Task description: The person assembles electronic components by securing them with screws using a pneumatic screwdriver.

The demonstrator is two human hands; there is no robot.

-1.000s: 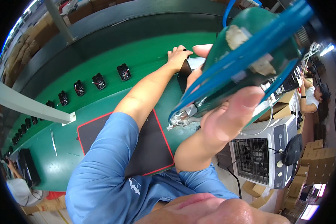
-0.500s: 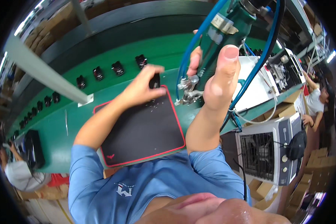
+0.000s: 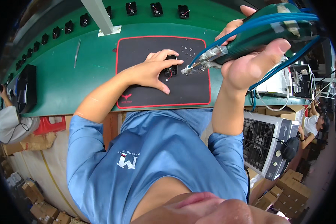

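Note:
My left hand (image 3: 150,71) reaches over a dark mat (image 3: 149,98) with a red border. Its fingers lie over and behind a small black part (image 3: 170,71) with a red wire; the thumb is spread apart from the part. Whether the fingers press on it, I cannot tell. My right hand (image 3: 246,63) grips a green power screwdriver (image 3: 246,41), tilted, with blue hoses (image 3: 265,18) along it. The screwdriver's metal nozzle (image 3: 186,70) points left, close beside the part. The right thumb sticks up off the tool's body.
Small bright pieces (image 3: 186,49) are scattered on the mat. Several similar black parts (image 3: 156,9) line the green strip behind. A white post (image 3: 100,16) stands at the back. Far left is a black bin (image 3: 28,87); at right, a white machine (image 3: 272,86) and an air cooler (image 3: 265,138).
The view has shifted, so the mat sits higher. The screwdriver has swung from steep to nearly level, its nozzle now beside the black part. My left fingers have spread over the part.

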